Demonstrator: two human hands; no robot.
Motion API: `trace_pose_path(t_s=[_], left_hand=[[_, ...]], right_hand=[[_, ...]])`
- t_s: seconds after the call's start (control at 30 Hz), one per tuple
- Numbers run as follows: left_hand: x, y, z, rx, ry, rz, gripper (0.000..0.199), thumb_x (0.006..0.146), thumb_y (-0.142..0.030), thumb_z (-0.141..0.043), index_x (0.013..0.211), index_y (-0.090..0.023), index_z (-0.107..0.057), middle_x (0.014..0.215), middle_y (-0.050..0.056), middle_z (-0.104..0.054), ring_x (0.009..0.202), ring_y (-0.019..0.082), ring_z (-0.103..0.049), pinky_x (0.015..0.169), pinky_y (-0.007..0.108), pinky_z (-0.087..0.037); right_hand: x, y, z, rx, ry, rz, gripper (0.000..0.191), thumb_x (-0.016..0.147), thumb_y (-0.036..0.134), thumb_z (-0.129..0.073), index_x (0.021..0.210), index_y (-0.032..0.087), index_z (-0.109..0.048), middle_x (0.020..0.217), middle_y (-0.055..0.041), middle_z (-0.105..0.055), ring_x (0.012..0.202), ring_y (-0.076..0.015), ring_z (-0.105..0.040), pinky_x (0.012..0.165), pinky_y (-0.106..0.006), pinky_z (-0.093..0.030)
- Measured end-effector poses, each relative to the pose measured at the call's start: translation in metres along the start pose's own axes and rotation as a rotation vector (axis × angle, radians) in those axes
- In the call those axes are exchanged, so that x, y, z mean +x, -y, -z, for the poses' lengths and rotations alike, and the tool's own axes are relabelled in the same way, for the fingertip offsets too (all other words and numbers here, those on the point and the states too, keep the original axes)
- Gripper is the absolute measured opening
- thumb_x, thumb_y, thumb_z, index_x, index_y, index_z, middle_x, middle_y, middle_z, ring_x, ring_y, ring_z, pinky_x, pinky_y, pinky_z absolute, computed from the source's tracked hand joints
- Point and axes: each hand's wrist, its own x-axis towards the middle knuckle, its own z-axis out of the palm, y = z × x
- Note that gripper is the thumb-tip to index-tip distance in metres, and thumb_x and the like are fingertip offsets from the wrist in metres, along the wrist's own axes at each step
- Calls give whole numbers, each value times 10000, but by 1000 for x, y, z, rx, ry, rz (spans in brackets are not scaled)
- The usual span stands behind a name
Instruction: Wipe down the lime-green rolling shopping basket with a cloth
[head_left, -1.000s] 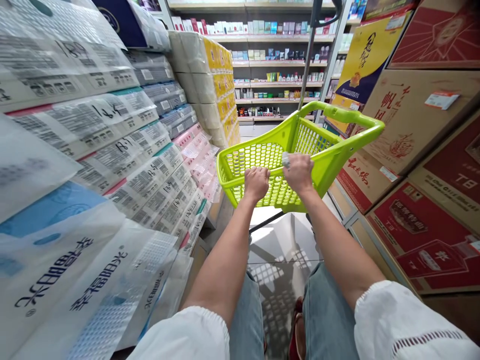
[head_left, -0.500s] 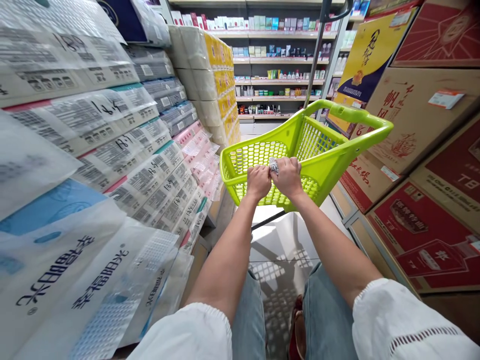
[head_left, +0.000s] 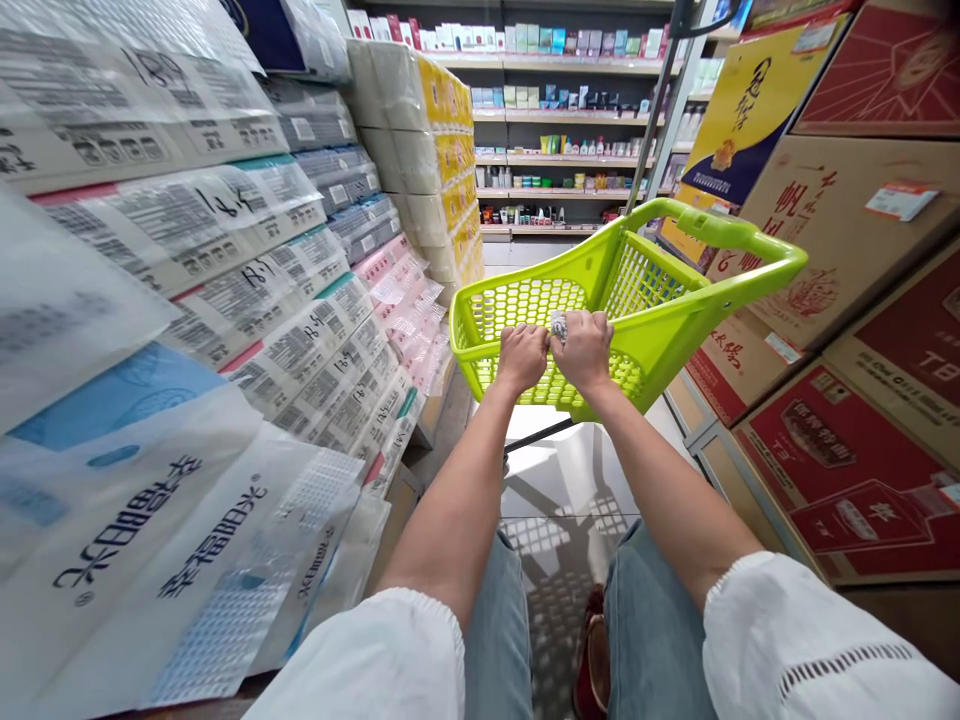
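White short sleeves [head_left: 787,640] with openwork trim, light blue jeans [head_left: 652,620], dark red shoes [head_left: 594,650]

Bright, even light fills the aisle. The floor [head_left: 570,480] gleams with glare and carries the cart [head_left: 630,300]'s lattice shadow. Edges bow outward; the nearest packs [head_left: 112,480] look soft.

The shopping cart [head_left: 645,290] stands in the aisle straight ahead of the person. The left hand [head_left: 522,357] and right hand [head_left: 586,350] sit side by side on the cart's near rim, almost touching, with a small crumpled wrapper [head_left: 558,325] between them. Left of the cart, stacked tissue packs [head_left: 225,300] line the aisle, and toilet-roll bundles [head_left: 420,150] are piled beyond them. Right of the cart stand stacked cardboard cartons [head_left: 847,330]. Behind the cart, across the aisle's far end, run shelves of small goods [head_left: 562,130].
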Motion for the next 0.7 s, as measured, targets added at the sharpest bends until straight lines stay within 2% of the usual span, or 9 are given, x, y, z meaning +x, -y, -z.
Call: trace_pose_path(t_s=[0.1, 0.17, 0.3, 0.43, 0.53, 0.63, 0.7], left_hand=[[-7, 7, 6, -14, -19, -9, 289, 995, -327, -339, 1109, -243, -591, 1120, 64, -668, 1087, 234, -550, 944, 380, -337], [-15, 15, 12, 19, -61, 45, 315, 1000, -367, -327, 1148, -240, -575, 1147, 73, -656, 1099, 243, -543, 958, 386, -331], [-34, 32, 22, 88, -48, 163, 400, 995, -460, -292, 1000, -219, -612, 1032, 105, -669, 1028, 274, -558, 924, 414, -341], [-40, 34, 22, 74, 5, 217, 413, 1001, -433, -272, 905, -213, -609, 971, 105, -679, 967, 270, -573, 858, 410, -359], [-37, 26, 17, 40, -2, 224, 366, 1002, -371, -286, 899, -219, -603, 998, 93, -683, 990, 256, -575, 854, 406, -357], [-33, 22, 12, 13, -6, 218, 304, 984, -314, -326, 893, -223, -602, 1010, 88, -682, 1007, 252, -573, 855, 403, -360], [-31, 22, 10, 4, -6, 212, 265, 968, -278, -349, 898, -227, -599, 1011, 86, -683, 1012, 250, -574, 858, 402, -360]], right_hand=[[-2, 4, 1, 12, 15, 5, 322, 857, 341, -527, 1107, 153, -605, 1087, -135, -620, 1061, -306, -446, 929, -422, -321], [-1, -1, 5, 24, 28, 4, 333, 856, 330, -523, 1129, 156, -602, 1100, -131, -619, 1062, -306, -445, 931, -427, -321], [3, -19, 15, 37, 21, -14, 339, 848, 310, -510, 1142, 167, -602, 1125, -125, -608, 1067, -314, -430, 929, -447, -325], [6, -26, 15, 5, -18, -110, 340, 841, 321, -505, 1108, 138, -609, 1112, -151, -602, 1068, -334, -419, 912, -463, -331], [1, -4, 4, 35, 24, -87, 324, 839, 325, -513, 1082, 136, -615, 1089, -155, -614, 1036, -325, -432, 888, -450, -340], [-6, 30, -9, 104, 97, 22, 323, 854, 328, -513, 1108, 155, -610, 1105, -140, -623, 1042, -306, -438, 901, -427, -340], [-8, 43, -14, 131, 126, 79, 333, 864, 332, -507, 1137, 167, -602, 1120, -123, -625, 1061, -296, -437, 918, -414, -336]])
